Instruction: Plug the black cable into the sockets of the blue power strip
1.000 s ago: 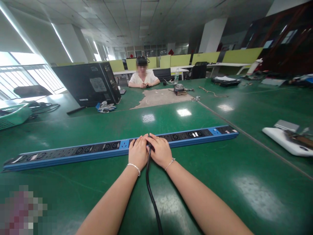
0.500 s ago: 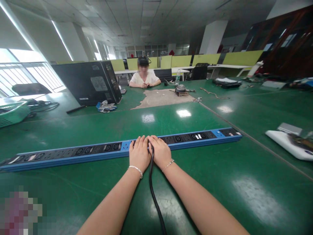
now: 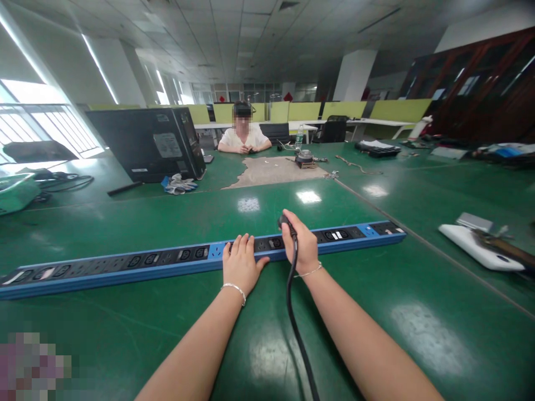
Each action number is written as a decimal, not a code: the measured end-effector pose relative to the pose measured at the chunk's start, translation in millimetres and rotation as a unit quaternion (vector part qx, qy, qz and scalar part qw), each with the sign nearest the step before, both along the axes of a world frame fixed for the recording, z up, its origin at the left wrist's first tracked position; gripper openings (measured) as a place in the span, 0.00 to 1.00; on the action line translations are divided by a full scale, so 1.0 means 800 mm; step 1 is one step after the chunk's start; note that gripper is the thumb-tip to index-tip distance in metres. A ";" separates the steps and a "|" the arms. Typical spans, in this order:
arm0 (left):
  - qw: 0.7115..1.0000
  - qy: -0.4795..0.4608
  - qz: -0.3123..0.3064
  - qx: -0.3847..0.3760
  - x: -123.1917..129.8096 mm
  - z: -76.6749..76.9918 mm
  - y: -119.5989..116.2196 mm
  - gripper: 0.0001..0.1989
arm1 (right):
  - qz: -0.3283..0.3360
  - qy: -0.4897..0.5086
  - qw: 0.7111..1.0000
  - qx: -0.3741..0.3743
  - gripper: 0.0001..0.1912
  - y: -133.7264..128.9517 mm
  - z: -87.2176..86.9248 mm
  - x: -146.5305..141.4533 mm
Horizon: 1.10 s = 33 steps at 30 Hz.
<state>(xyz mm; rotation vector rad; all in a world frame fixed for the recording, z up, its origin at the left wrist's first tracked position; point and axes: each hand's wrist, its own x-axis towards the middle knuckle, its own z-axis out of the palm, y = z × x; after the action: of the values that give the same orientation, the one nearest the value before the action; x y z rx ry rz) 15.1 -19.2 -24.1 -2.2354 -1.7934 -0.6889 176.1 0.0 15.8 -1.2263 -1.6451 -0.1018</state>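
A long blue-and-black power strip (image 3: pixel 165 260) lies across the green table in front of me, with rows of sockets facing up. My left hand (image 3: pixel 242 262) holds it near the middle, fingers over its top and thumb at its near side. Raised just above the strip, my right hand (image 3: pixel 303 242) is closed around a black plug (image 3: pixel 284 221), which is clear of the sockets. From the plug a black cable (image 3: pixel 295 312) runs down toward me and out of view at the bottom. My right palm hides part of the strip.
A black computer case (image 3: pixel 146 142) stands at the back left, with gloves (image 3: pixel 179 184) beside it. Across the table sits another person (image 3: pixel 244 136). A white device (image 3: pixel 476 245) lies at the right, and a green basket (image 3: pixel 16 192) at the left.
My right hand has moved up and to the right, away from my left hand, lifting the plug off the strip. My left hand stays on the strip, its thumb now spread out.
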 end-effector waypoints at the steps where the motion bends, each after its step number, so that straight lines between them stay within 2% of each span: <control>1: 1.000 0.002 0.003 -0.001 0.000 0.000 0.000 0.30 | 0.002 -0.009 1.000 -0.014 0.20 0.002 0.000 0.022; 6: 1.000 0.011 0.010 0.004 0.001 0.000 0.000 0.29 | -0.051 0.001 0.994 -0.093 0.19 0.002 -0.028 0.132; 9: 1.000 0.013 0.010 0.006 0.001 0.000 -0.001 0.29 | -0.037 0.016 0.992 -0.118 0.20 -0.001 -0.041 0.157; 16: 1.000 0.017 0.013 0.004 0.002 0.002 -0.001 0.30 | -0.026 0.007 0.993 -0.118 0.20 0.002 -0.043 0.141; 22: 1.000 0.017 0.014 0.003 0.002 0.002 0.000 0.30 | -0.029 -0.073 0.992 -0.102 0.17 -0.001 -0.040 0.129; 28: 1.000 0.021 0.014 0.005 0.002 0.001 0.000 0.30 | -0.031 -0.127 0.991 -0.040 0.16 -0.002 -0.048 0.125; 33: 1.000 0.020 0.018 0.002 0.002 0.000 0.001 0.30 | -0.029 -0.127 0.991 -0.034 0.15 0.002 -0.051 0.126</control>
<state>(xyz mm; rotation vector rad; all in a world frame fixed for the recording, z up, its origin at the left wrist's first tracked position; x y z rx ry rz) 16.9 -18.7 -24.1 -2.1930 -1.8068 -0.6375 277.0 1.5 -25.0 -1.3575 -1.8455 -0.2478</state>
